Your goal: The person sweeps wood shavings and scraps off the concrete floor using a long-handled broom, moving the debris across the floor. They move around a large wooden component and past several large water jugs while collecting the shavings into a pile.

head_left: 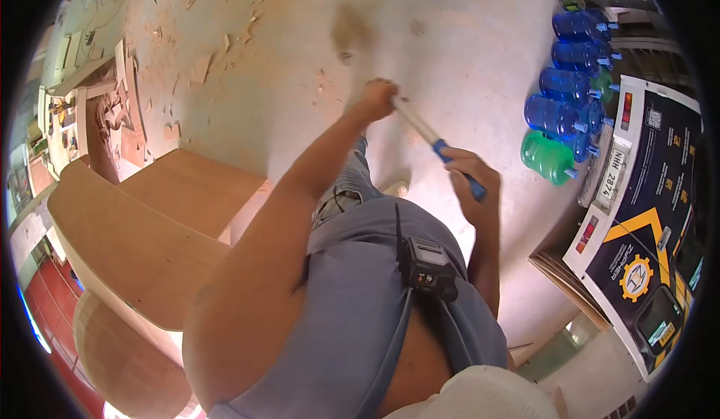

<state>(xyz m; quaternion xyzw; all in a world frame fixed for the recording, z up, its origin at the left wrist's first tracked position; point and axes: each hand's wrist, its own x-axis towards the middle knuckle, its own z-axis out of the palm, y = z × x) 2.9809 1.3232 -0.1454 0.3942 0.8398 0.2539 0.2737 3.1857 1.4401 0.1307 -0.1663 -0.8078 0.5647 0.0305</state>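
Gripping a straight white-and-blue handle (420,125): person's left hand (376,98) and right hand (474,181) closed round it; axis eleven-to-five o'clock; left nearer blurred tan clump (352,31), at eleven.

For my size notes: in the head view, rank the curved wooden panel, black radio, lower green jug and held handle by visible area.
1. Curved wooden panel
2. Black radio and lower green jug: too alike to rank
3. Held handle, long but thin
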